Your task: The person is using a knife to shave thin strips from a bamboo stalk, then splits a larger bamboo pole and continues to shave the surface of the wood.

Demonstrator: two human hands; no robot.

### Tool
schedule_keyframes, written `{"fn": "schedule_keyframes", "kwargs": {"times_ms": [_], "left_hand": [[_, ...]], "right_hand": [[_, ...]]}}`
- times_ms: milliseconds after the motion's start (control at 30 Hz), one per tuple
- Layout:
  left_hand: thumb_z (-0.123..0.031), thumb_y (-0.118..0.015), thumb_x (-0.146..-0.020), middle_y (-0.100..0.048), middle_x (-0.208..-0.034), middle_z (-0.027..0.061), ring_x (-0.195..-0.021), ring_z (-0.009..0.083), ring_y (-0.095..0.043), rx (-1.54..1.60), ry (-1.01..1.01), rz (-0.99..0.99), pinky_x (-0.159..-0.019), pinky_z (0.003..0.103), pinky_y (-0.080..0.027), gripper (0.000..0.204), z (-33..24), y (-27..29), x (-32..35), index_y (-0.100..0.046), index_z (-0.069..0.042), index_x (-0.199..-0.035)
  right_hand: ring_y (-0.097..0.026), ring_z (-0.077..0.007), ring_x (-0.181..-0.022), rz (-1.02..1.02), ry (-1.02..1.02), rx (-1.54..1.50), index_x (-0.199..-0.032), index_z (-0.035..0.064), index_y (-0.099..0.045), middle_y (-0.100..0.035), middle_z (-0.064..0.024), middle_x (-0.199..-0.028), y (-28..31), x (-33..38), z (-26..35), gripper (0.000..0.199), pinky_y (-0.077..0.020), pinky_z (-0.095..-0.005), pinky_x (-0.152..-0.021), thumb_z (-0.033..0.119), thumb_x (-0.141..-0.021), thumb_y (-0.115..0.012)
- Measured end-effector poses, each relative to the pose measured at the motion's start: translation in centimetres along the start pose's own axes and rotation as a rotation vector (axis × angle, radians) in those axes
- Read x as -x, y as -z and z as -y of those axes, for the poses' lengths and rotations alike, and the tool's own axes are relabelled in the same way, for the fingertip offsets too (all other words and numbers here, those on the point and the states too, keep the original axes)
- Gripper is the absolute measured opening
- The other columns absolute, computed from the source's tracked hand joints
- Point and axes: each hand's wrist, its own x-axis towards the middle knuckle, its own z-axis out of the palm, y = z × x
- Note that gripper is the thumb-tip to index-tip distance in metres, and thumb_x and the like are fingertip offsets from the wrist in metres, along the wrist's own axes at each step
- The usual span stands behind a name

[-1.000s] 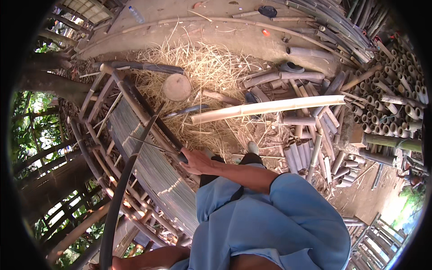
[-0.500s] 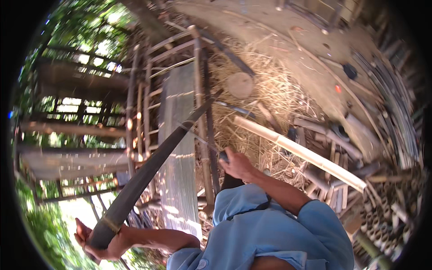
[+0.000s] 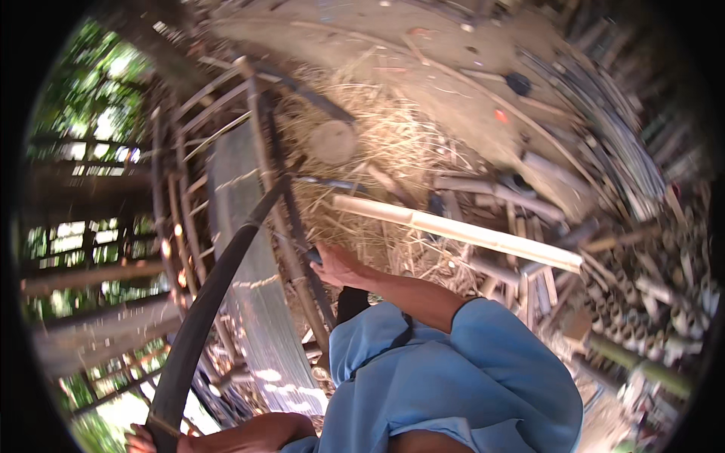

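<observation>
1. While the left hand (image 3: 184, 443) grips the near end of a dark pole (image 3: 200, 317), fingers wrapped around it, the right hand (image 3: 340, 266) is well apart, closed on a dark handle (image 3: 313, 256).
2. From the left hand the pole slants up and away, its far end passing left of the right hand and ending beyond it. Whatever extends from the handle is too blurred to tell.
3. Between the hands, below the pole, lies a long grey panel (image 3: 263, 321).
4. Beyond the right hand and to its right, a pale split bamboo length (image 3: 453, 229) lies over straw-like shavings (image 3: 408, 143), with a round stump (image 3: 332, 141) farther off.
5. Well to the right hand's right, cut tubes (image 3: 672, 302) are piled.
</observation>
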Motion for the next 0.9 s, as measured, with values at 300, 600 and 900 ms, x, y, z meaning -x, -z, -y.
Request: {"fn": "schedule_keyframes", "kwargs": {"times_ms": [300,600,900], "left_hand": [[-0.058,-0.043,-0.090,-0.042,-0.067,0.0027,-0.056,0.0184,-0.046,0.256,-0.068,-0.063,-0.055,0.044,-0.044,0.051,2.0,-4.7,-4.3,-0.054,-0.009,-0.085],[-0.040,-0.052,-0.083,-0.054,-0.107,0.0165,-0.109,0.0303,-0.052,-0.061,0.160,0.111,-0.101,0.053,-0.041,0.040,9.5,-9.0,5.4,-0.051,-0.005,-0.103],[-0.049,-0.056,-0.097,-0.062,-0.116,0.0185,-0.101,0.0283,-0.064,-0.015,0.612,-0.265,-0.083,0.042,-0.051,0.062,3.8,-8.9,11.5,-0.049,0.001,-0.132]], "right_hand": [[-0.067,-0.0474,-0.077,-0.199,-0.131,-0.030,-0.124,-0.0021,-0.049,-0.066,-0.0286,-0.081,7.0,8.8,-2.7,0.051,-0.0539,-0.0533,-0.069,0.031,-0.090,-0.069],[-0.069,-0.0425,-0.084,-0.209,-0.035,-0.167,-0.125,-0.0013,-0.057,-0.069,-0.0267,-0.092,10.9,8.4,4.8,0.054,-0.0538,-0.0484,-0.077,0.039,-0.091,-0.068],[-0.070,-0.0423,-0.082,-0.082,0.231,-0.143,-0.117,0.0019,-0.056,-0.068,-0.0221,-0.086,15.4,11.6,18.7,0.039,-0.0538,-0.0463,-0.069,0.028,-0.093,-0.072]]}}
